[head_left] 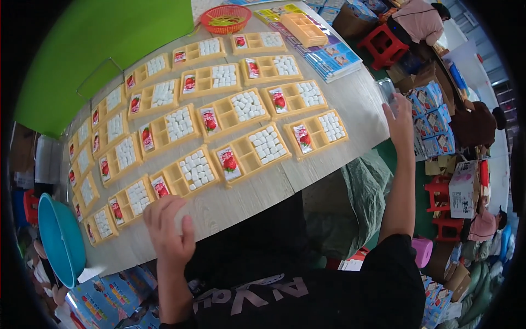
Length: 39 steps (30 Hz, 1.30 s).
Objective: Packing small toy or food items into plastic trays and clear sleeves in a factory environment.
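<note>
My left hand [171, 229] hovers by the table's near edge, thumb apart from the bent fingers, and holds nothing that I can see. Close to its fingertips are a cream compartment tray [134, 200] and another cream tray [176, 180], each with a red-and-white strawberry sachet and white pellets. Over at the table's right edge is my right hand [401, 116], with thumb and fingers apart. Just beyond its fingers sits a small clear, grey-rimmed object [386, 88]; whether they touch is unclear. Several similar trays stand in rows across the wooden table [274, 185].
A red basket [225, 21] of yellow-green strips stands at the back. Stacked empty trays [304, 29] rest on printed cardboard sheets [335, 59]. A green panel [104, 49] borders the far left. A teal basin [61, 238] is at lower left. People work among boxes and red stools at right.
</note>
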{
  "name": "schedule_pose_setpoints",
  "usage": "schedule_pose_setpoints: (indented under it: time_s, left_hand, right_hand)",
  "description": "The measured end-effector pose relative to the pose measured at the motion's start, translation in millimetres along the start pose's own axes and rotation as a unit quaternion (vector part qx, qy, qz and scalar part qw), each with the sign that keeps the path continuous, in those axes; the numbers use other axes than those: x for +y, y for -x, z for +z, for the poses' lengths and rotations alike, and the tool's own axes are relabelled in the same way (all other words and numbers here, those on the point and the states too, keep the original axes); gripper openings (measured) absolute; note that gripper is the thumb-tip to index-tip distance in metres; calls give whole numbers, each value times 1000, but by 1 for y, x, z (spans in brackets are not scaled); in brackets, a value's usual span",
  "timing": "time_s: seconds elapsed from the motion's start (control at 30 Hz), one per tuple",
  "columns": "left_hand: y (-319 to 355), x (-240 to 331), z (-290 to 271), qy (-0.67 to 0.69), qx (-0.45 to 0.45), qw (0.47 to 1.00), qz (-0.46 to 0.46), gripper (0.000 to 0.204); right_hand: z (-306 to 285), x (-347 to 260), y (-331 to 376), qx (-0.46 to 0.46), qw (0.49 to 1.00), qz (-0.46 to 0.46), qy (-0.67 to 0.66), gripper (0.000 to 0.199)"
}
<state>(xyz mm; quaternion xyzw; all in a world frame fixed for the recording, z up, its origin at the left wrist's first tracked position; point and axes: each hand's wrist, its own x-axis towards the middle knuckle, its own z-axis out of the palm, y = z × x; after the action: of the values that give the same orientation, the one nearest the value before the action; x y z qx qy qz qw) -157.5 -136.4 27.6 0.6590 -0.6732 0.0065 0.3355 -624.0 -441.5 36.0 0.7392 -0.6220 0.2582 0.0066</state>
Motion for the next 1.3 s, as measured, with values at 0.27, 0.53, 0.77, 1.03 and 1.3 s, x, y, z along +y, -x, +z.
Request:
schedule_pose_setpoints:
  time_s: [0.27,0.53,0.77,1.03,1.3]
  left_hand:
    - [-28,65,17,355,-110,928,-5,25]
    - [4,47,11,576,-65,812,-60,16]
    - [25,30,9,624,12,780,-41,17]
    - [32,25,6,587,40,808,-28,17]
    - [24,25,4,583,53,811,8,19]
  right_hand:
    - [-24,-216,132,-133,901,-226,-345,67]
    - [15,-293,203,-347,666,-132,-647,65]
    - [19,-317,208,-411,629,-156,-641,70]
    - [22,-329,218,-402,619,-144,-659,66]
    - [15,-335,216,-387,633,-127,-658,69]
